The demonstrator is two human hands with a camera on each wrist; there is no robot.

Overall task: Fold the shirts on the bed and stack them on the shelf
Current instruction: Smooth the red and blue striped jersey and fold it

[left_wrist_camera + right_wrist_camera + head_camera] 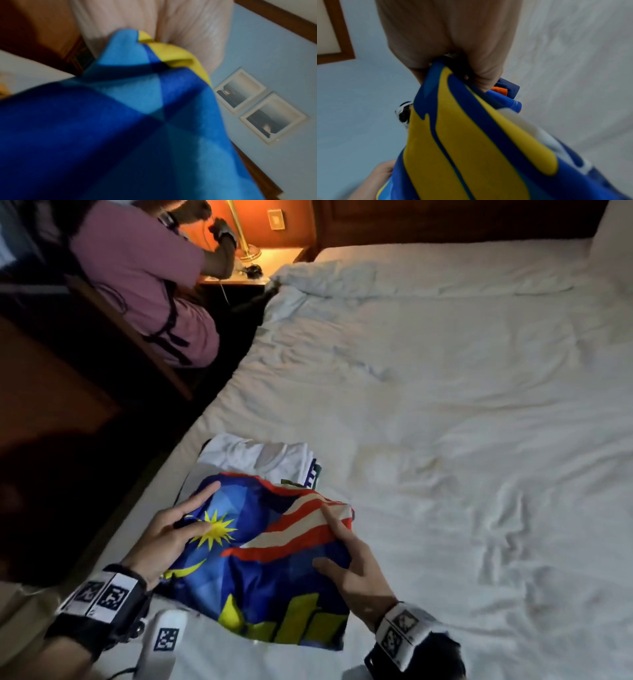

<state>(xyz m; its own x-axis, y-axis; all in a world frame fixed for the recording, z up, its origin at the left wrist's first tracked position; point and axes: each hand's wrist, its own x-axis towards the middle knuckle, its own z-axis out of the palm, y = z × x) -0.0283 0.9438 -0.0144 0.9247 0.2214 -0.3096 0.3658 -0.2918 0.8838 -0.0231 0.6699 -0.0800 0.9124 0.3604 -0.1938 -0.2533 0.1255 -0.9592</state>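
Left hand (pixel 171 537) fingertips: hidden under the blue shirt (pixel 260 570) in the left wrist view, which is blurred.
Right hand (pixel 352 566) fingers: partly tucked beneath the cloth.
Folded stack (pixel 260 457): lower items covered.
Seated person (pixel 144 278): cut off by the top edge.

Flag-print shirt (pixel 274 559), seemingly in both hands
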